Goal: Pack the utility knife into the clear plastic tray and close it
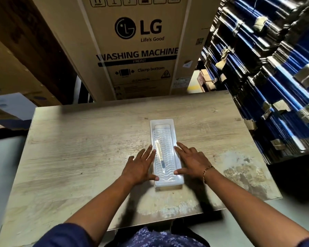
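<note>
A long clear plastic tray (163, 129) lies lengthwise on the wooden table, its ribbed clear lid down over it. Through the lid I see the utility knife (160, 155), pale with a dark blue part near its close end, lying along the tray's left side. My left hand (141, 166) rests flat against the tray's left edge, thumb on the near corner. My right hand (192, 161) lies flat against the right edge, thumb touching the near right rim. Both hands have fingers spread and press on the tray without gripping it.
The wooden table (78, 148) has worn, pale patches near its front and right side. A large LG washing machine carton (137, 50) stands just behind the table. Stacks of blue and black flat bundles (275, 86) rise at the right. More cartons stand at the left.
</note>
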Motion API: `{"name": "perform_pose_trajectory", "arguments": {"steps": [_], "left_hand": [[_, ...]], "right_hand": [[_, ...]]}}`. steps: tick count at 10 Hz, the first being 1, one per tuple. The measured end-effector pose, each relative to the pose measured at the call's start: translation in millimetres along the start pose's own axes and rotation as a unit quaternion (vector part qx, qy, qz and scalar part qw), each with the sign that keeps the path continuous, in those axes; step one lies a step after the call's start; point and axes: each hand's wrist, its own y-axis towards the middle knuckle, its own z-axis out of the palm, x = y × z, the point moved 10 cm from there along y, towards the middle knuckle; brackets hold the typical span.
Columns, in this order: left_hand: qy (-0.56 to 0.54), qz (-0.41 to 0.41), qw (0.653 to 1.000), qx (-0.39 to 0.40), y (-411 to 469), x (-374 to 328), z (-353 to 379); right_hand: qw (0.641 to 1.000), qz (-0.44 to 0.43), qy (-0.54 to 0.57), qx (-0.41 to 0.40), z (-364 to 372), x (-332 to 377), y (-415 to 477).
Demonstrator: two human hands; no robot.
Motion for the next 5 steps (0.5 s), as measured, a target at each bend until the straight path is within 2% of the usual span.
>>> {"name": "perform_pose_trajectory", "arguments": {"steps": [3,4,5], "left_hand": [[0.0,-0.014,1.0,-0.017,-3.3,-1.2,-8.5],[-0.019,-0.018,1.0,0.003,-3.6,-2.4,-17.4],[0.001,0.0,0.986,-0.166,-6.9,-2.0,-34.6]], "right_hand": [[0.998,0.011,-0.053,0.031,-24.8,8.3,16.2],[0.996,0.013,-0.084,0.041,-43.1,12.5,25.5],[0.999,0.003,-0.031,0.015,-57.3,13.0,28.8]]}}
